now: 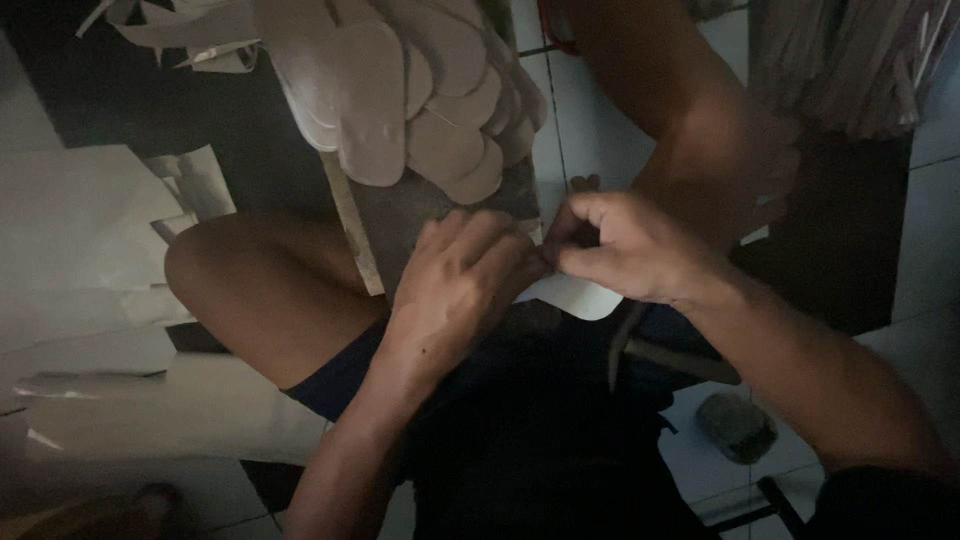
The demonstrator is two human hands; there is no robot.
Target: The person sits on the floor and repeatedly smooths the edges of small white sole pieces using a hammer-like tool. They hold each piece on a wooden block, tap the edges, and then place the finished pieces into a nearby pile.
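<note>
While the light is poor, the step in hand reads as work on a pale flat cut-out piece [585, 298] held over the person's lap. The left hand [462, 275] lies palm down, fingers together, pressing on the piece's near edge; the right hand [625, 248] is pinched shut at thumb and forefinger just above that edge, though what it pinches is too small and dark to tell. By my judgement the next move calls for a steady hold from the left while the right works finely at the edge. Beyond the hands a stack of tan sole-shaped cut-outs [420, 90] overlaps like scales. Pale cut sheets [90, 260] lie at left on the tiled floor [580, 130]. No labels or signs show.
</note>
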